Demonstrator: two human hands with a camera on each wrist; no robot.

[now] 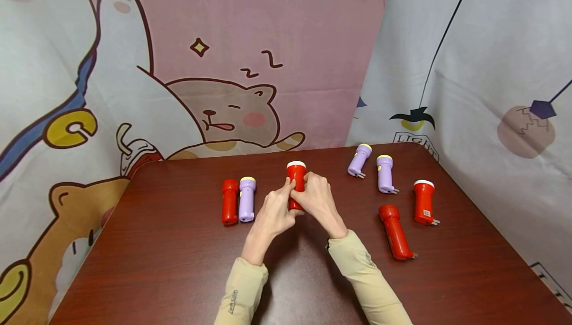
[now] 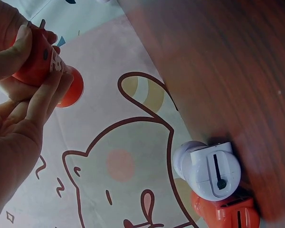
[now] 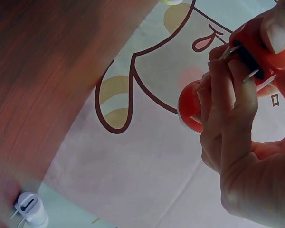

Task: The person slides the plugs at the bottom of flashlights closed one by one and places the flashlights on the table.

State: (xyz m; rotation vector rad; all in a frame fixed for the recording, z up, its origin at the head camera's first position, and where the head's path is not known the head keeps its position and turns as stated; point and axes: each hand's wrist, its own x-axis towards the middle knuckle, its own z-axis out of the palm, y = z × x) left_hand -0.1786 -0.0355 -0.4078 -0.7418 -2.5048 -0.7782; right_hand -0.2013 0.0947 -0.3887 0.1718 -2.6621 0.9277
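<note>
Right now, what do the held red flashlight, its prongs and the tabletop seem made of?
Held red flashlight: probably glossy plastic, given its highlights. Its prongs: likely metal, thin and shiny. Tabletop: wood or wood-look laminate with soft sheen, judging by streaky grain.

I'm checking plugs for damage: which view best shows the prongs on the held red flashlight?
The right wrist view: both prongs of the red flashlight show large and distinct. The left wrist view plainly shows one, smaller; the head view shows neither.

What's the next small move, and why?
Probably fold in the prongs of the held red flashlight: they stick out, whereas the left-side lavender flashlight and left-side red flashlight show none sticking out.
</note>
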